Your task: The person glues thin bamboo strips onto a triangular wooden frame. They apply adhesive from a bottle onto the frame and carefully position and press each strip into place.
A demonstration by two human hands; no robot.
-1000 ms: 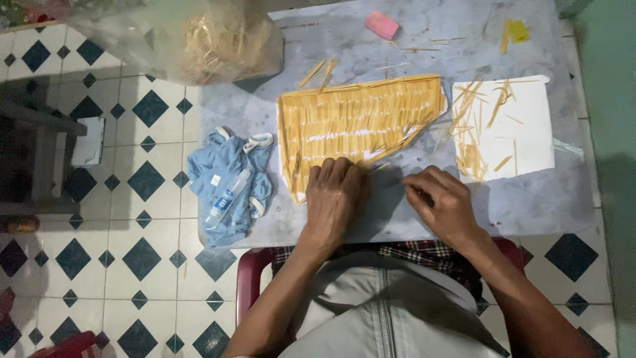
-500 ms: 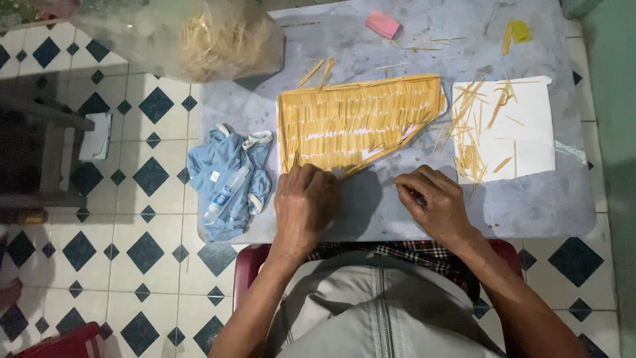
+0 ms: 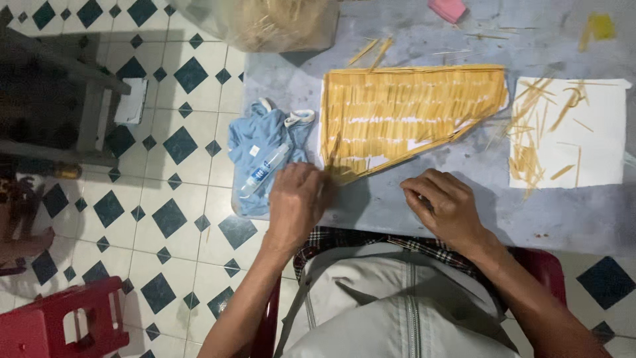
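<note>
A fan-shaped panel of yellow straw strips [image 3: 404, 116] lies on a grey table [image 3: 411, 199]. My left hand [image 3: 298, 202] rests at the panel's near left corner, fingers curled on a small bunch of straw strips [image 3: 339, 171] there. My right hand [image 3: 447, 207] lies on the table just below the panel's lower edge, fingers curled; whether it holds anything is hidden. A white sheet [image 3: 583, 139] with loose straw pieces lies to the right.
A blue cloth [image 3: 262, 149] with a small plastic bottle [image 3: 264, 171] hangs off the table's left edge. A clear bag of straw [image 3: 278, 23] sits at the back, a pink block [image 3: 449, 9] beside it. A red stool [image 3: 63, 325] and dark bench [image 3: 59, 106] stand on the tiled floor.
My left hand has slid left along the panel's lower edge to its near left corner. My right hand stays in nearly the same place.
</note>
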